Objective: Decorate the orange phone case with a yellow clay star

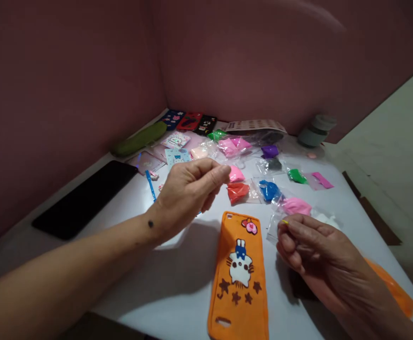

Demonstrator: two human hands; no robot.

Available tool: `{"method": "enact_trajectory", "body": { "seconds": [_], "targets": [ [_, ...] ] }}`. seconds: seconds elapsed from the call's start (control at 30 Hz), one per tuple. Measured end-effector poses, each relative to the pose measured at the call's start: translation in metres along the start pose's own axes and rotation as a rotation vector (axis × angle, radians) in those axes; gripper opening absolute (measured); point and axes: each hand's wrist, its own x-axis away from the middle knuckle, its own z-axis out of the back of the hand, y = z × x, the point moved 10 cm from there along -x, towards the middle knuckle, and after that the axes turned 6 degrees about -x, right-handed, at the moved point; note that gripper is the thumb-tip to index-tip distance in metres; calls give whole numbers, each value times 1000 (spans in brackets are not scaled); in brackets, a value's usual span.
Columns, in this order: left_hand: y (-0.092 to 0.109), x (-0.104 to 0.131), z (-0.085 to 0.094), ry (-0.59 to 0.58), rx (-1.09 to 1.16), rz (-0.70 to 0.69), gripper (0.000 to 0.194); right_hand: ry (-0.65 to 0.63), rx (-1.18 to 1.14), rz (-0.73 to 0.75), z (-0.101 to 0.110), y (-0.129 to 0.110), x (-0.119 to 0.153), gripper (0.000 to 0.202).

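My right hand [312,245] pinches a tiny yellow piece of clay [284,222] between thumb and finger, to the right of an orange phone case [245,311]. The case lies flat on the white table and carries a white cat figure [240,269] in blue, seen upside down, with several brown stars below it and a pink and red decoration near its far end. My left hand [195,189] hovers beyond the case's left side, thumb and fingers pressed together. Whatever is between those fingers, if anything, cannot be made out.
Small bags of coloured clay, such as red [238,192], blue [269,191] and green [297,176], spread behind the case. At left lie a black tablet-like slab [86,198], a green pouch [140,139] and a blue tool [150,186]. A jar [316,132] stands back right.
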Motion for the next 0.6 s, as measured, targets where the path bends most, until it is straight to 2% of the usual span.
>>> {"method": "enact_trajectory", "body": {
  "seconds": [0.07,0.13,0.23,0.3,0.4,0.6],
  "targets": [
    [-11,-6,-4,-96,-37,89,39,5,4,-2,1,1,0,24],
    [-21,-5,-16,-280,-114,180,38,15,29,4,2,1,0,24],
    [-31,8,-32,-557,-261,281,34,44,74,19,4,-1,1,26],
    [-33,15,-37,-656,-327,309,32,30,94,8,3,0,1,26],
    [-36,21,-43,-721,-350,329,32,-21,96,-23,-1,2,0,24],
    [-44,22,-52,-719,-291,329,34,-35,135,5,-4,-3,2,22]
  ]
}}
